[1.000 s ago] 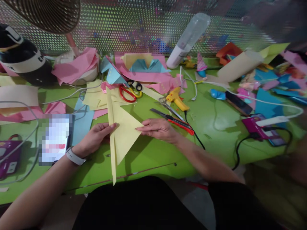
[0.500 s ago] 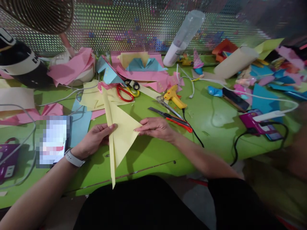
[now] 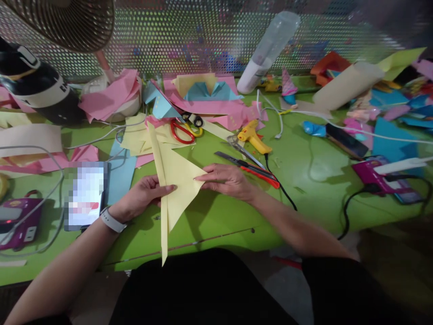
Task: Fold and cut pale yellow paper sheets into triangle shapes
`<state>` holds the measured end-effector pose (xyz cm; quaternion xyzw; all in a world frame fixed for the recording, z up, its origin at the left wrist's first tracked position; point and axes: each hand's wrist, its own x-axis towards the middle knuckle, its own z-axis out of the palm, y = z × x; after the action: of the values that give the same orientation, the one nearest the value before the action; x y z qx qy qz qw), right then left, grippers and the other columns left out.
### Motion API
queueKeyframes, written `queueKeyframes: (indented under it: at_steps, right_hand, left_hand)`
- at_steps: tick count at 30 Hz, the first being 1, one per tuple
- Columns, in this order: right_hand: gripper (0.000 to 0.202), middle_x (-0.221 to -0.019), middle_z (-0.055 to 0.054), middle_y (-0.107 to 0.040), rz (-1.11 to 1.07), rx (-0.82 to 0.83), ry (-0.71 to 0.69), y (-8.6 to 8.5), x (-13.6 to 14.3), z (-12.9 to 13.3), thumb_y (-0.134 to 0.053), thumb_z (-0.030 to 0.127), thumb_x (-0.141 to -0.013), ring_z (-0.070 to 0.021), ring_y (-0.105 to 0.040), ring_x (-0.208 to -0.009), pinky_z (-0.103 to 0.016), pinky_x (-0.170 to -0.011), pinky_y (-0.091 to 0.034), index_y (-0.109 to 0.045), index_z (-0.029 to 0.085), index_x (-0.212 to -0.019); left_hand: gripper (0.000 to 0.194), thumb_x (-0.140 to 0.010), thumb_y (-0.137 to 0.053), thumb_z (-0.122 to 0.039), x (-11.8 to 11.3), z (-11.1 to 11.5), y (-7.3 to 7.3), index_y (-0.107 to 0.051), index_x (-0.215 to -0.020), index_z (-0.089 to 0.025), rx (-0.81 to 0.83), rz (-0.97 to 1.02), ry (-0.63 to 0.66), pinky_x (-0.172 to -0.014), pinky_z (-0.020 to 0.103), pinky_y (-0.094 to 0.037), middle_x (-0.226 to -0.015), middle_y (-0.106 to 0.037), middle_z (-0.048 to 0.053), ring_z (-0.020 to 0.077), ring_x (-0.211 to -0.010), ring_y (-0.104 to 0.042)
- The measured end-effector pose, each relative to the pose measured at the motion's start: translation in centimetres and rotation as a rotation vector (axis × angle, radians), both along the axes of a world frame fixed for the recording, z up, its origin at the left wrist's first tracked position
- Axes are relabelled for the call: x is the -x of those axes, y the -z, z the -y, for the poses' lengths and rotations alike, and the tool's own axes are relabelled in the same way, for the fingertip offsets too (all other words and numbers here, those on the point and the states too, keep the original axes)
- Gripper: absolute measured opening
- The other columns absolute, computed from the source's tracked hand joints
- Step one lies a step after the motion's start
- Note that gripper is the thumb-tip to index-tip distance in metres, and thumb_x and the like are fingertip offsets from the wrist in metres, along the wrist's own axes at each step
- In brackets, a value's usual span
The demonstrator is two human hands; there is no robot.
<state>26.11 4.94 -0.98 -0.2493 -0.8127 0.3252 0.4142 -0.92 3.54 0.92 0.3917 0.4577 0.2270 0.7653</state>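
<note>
A sheet of pale yellow paper (image 3: 182,180), folded to a triangle with a narrow folded strip along its left side, is held up over the green table between both hands. My left hand (image 3: 147,194) pinches the strip side, thumb on top and fingers behind the paper. At the triangle's right corner, my right hand (image 3: 225,179) grips the tip between thumb and fingers. Just beyond the paper lie red-and-yellow-handled scissors (image 3: 184,131) and more yellow paper (image 3: 135,137). A red utility knife (image 3: 248,169) rests beyond my right hand.
A yellow glue gun (image 3: 253,136) with a black cord lies behind the knife. Left stand a lit phone (image 3: 86,196), a dark bottle (image 3: 43,90) and a fan (image 3: 67,22). A purple power strip (image 3: 370,176) and a cardboard tube (image 3: 348,85) are at right. Cables cross the green table (image 3: 216,225).
The view has shifted, so everything appears slightly further right. My right thumb has moved further onto the paper's corner, which looks bent a little. Both hands keep hold of it.
</note>
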Motion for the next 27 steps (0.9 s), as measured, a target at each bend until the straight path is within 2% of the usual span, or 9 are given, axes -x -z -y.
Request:
queueKeyframes:
  at_steps: [4, 7, 11, 15, 17, 22, 27]
  right_hand:
    - [0.026, -0.095, -0.003, -0.075, 0.043, 0.019, -0.017, -0.05, -0.13, 0.03, -0.07, 0.029, -0.09, -0.0114, -0.069, -0.087, -0.024, -0.08, -0.059, -0.074, 0.027, -0.116]
    - [0.024, -0.098, -0.004, -0.075, 0.084, 0.044, -0.024, 0.02, -0.17, 0.12, -0.065, 0.027, -0.094, -0.012, -0.069, -0.092, -0.026, -0.084, -0.059, -0.074, 0.026, -0.116]
    - [0.022, -0.098, -0.005, -0.074, 0.031, 0.047, -0.06, 0.38, -0.09, 0.17, -0.062, 0.028, -0.096, -0.0106, -0.069, -0.087, -0.023, -0.077, -0.059, -0.075, 0.025, -0.113]
    - [0.023, -0.096, -0.005, -0.074, -0.046, 0.091, -0.117, 0.53, 0.05, 0.06, -0.067, 0.025, -0.093, -0.0112, -0.069, -0.085, -0.022, -0.075, -0.058, -0.075, 0.026, -0.114]
    - [0.025, -0.099, -0.005, -0.075, -0.078, 0.124, -0.141, 0.47, 0.11, -0.03, -0.069, 0.023, -0.091, -0.0118, -0.07, -0.087, -0.022, -0.076, -0.058, -0.075, 0.028, -0.115]
    - [0.022, -0.103, -0.004, -0.075, -0.12, 0.237, -0.119, 0.44, 0.1, -0.27, -0.072, 0.026, -0.089, -0.012, -0.07, -0.09, -0.023, -0.078, -0.058, -0.076, 0.031, -0.11]
    - [0.017, -0.1, -0.003, -0.076, -0.152, 0.343, -0.121, 0.41, 0.14, -0.37, -0.076, 0.029, -0.085, -0.012, -0.07, -0.088, -0.024, -0.08, -0.057, -0.079, 0.03, -0.102]
  left_hand:
    - [0.027, -0.074, -0.084, -0.035, 0.13, -0.2, 0.34, -0.077, -0.089, -0.014, -0.011, 0.02, 0.004, -0.047, 0.015, -0.044, -0.08, -0.076, 0.005, 0.0073, -0.057, -0.062]
    - [0.026, -0.074, -0.084, -0.034, 0.19, -0.15, 0.52, -0.077, -0.089, -0.014, -0.002, 0.023, 0.019, -0.048, 0.014, -0.045, -0.082, -0.077, 0.006, 0.0074, -0.058, -0.063]
    - [0.027, -0.073, -0.085, -0.033, 0.06, 0.15, 0.58, -0.077, -0.091, -0.014, 0.023, 0.03, 0.024, -0.051, 0.016, -0.049, -0.084, -0.077, 0.007, 0.0093, -0.059, -0.065]
    - [0.034, -0.068, -0.088, -0.036, -0.2, 0.34, 0.46, -0.077, -0.094, -0.017, 0.091, 0.098, -0.116, -0.068, 0.024, -0.06, -0.092, -0.078, 0.007, 0.0154, -0.075, -0.072]
    - [0.032, -0.069, -0.087, -0.038, -0.29, 0.32, 0.39, -0.077, -0.091, -0.018, 0.088, 0.09, -0.16, -0.066, 0.022, -0.059, -0.089, -0.078, 0.005, 0.0138, -0.072, -0.071]
    - [0.027, -0.069, -0.086, -0.037, -0.23, 0.11, 0.32, -0.076, -0.084, -0.016, 0.007, 0.002, -0.023, -0.046, 0.016, -0.05, -0.08, -0.076, 0.005, 0.0105, -0.058, -0.065]
    - [0.025, -0.069, -0.086, -0.035, -0.16, 0.18, 0.18, -0.077, -0.078, -0.014, -0.033, -0.04, -0.002, -0.048, 0.016, -0.049, -0.077, -0.075, 0.005, 0.009, -0.056, -0.062]
